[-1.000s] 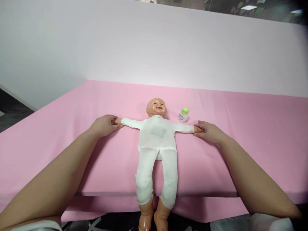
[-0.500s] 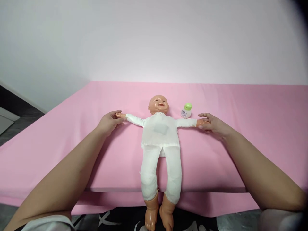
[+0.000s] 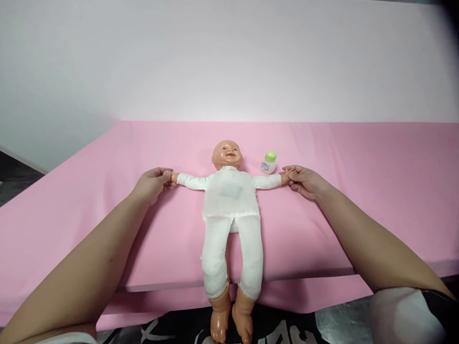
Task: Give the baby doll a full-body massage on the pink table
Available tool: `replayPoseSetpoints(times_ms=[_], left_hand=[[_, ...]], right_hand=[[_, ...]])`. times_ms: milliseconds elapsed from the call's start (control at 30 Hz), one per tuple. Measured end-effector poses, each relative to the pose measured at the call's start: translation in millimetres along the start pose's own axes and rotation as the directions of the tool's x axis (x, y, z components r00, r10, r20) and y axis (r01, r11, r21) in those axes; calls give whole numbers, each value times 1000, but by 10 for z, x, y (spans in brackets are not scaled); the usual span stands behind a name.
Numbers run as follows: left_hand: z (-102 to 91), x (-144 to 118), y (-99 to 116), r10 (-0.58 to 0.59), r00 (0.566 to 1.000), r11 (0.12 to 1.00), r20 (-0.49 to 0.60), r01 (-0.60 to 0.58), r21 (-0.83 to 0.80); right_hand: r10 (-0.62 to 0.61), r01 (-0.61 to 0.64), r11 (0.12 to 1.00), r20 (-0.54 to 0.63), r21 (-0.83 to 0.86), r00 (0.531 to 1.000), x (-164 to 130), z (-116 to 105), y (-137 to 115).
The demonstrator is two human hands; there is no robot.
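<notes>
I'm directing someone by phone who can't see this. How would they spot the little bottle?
On the pink table a baby doll in white lies on its back, arms spread. Just beyond its arm on the side of the person's right hand, near the head, stands the small bottle: white with a green cap, the only loose item.

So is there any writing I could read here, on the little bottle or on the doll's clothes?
Small bottle with the green cap: it carries a label with print, too small and blurred to read.
Doll: its white suit has a faint grey patch on the chest, with no legible text.
Pink table cover: no writing.
Nothing in this view can be quoted.
</notes>
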State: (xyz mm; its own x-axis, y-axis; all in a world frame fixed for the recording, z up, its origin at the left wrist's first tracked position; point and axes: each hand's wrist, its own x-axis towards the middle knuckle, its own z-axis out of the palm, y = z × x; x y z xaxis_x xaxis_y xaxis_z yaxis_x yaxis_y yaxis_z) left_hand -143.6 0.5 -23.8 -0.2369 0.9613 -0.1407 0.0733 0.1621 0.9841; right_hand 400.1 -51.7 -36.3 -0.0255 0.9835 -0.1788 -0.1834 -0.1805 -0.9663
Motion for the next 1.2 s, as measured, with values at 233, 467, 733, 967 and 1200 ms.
replayPoseSetpoints(times_ms=[233, 467, 733, 967, 1200], left_hand=[[48, 85, -6, -30, 999, 990, -22, 32, 135], [189, 79, 69, -31, 988, 964, -151, 69, 259], [161, -52, 27, 69, 984, 935, -162, -7, 355], [60, -37, -21, 88, 996, 994, 12, -89, 68], [129, -49, 14, 106, 994, 986, -13, -103, 134]], right_hand=[[12, -14, 997, -33, -74, 999, 21, 77, -35], [-72, 43, 987, -190, -156, 979, 73, 267, 54], [-120, 65, 979, -289, -194, 950, 98, 290, 154], [-115, 93, 987, -175, -127, 978, -19, 169, 84], [-119, 102, 982, -108, -157, 987, -75, 149, 44]])
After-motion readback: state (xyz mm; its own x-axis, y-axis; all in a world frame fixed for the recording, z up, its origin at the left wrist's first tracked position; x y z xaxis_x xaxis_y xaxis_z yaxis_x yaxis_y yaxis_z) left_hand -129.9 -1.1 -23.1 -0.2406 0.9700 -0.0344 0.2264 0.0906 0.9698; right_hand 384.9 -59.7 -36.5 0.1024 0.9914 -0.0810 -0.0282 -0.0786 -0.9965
